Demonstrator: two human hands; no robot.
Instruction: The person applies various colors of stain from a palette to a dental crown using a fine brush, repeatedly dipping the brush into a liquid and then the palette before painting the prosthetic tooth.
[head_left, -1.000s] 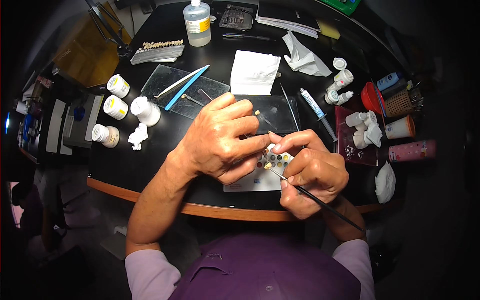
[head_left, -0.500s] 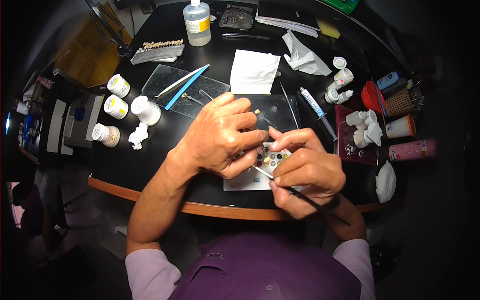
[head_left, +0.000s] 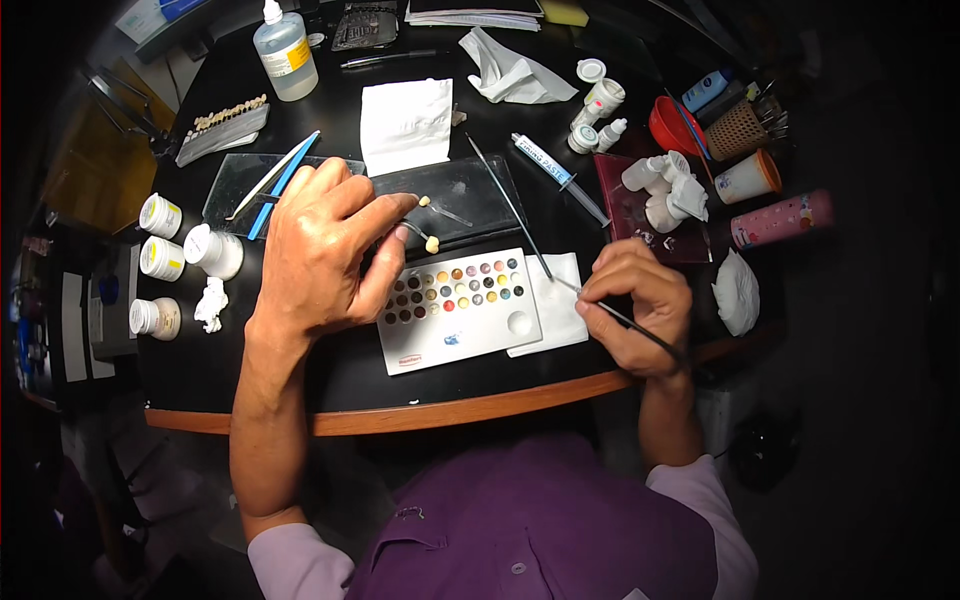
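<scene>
My left hand (head_left: 322,250), left of the palette, pinches a thin curved metal holder (head_left: 411,228) with a small cream-coloured tooth crown (head_left: 432,244) at its tip. Its grip end is hidden in my fingers. To the right, my right hand (head_left: 635,310) is closed on a slim dark-handled brush (head_left: 632,326), its tip pointing left over a folded white tissue (head_left: 566,322). Between the hands lies a white palette (head_left: 480,340) with rows of small coloured wells. A second tooth crown (head_left: 425,201) is beyond the palette, by a dark glass slab (head_left: 480,190).
Several white jars (head_left: 160,215) stand at left. Blue-and-white tweezers (head_left: 285,185) lie on a glass plate. A thin metal tool (head_left: 495,185) and a paste syringe (head_left: 560,178) lie beyond the palette. A red tray (head_left: 615,185) with small bottles is at right; a clear bottle (head_left: 286,55) stands behind.
My hands have moved apart, uncovering the palette. The held crown and the brush tip, close together before, are now separated. The whole view has shifted too.
</scene>
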